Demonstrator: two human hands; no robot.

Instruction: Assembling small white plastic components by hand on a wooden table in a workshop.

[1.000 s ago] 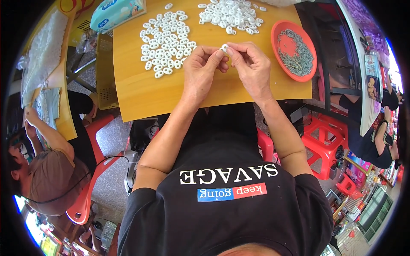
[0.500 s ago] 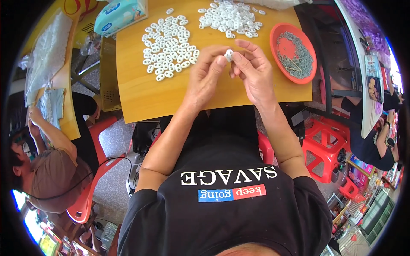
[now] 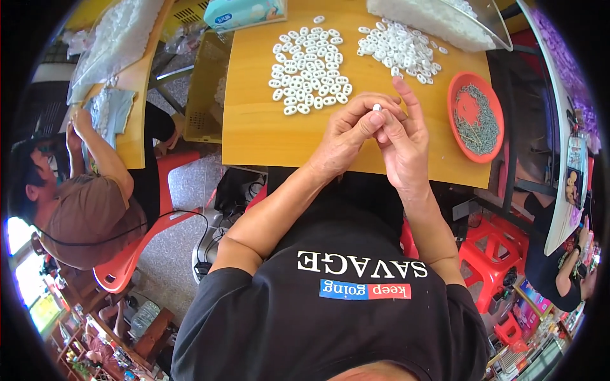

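Observation:
A small white plastic piece [image 3: 377, 107] shows between my fingertips, mostly covered by them. My left hand [image 3: 348, 136] pinches it from the left with thumb and forefinger. Against it from the other side presses the thumb of my right hand [image 3: 406, 147], whose forefinger points up and away. Whether a metal pin is in my fingers cannot be made out. Beyond my left hand lies a spread of white oval two-hole pieces [image 3: 309, 70]. Farther right is a heaped pile of similar white pieces [image 3: 399, 49]. An orange-red oval dish [image 3: 459, 130] of thin grey metal pins [image 3: 480, 124] stands right of my right hand.
A tissue pack [image 3: 244, 13] lies at the wooden table's [image 3: 267, 143] far left, and a clear bag of white pieces [image 3: 438, 22] at its far right. At left a co-worker [image 3: 89, 197] sits at another table. Red stools [image 3: 489, 254] stand at right.
My view has shifted, so the table and its contents appear farther right. My hands have come closer together around the white piece, which is now more covered, and my right forefinger is raised.

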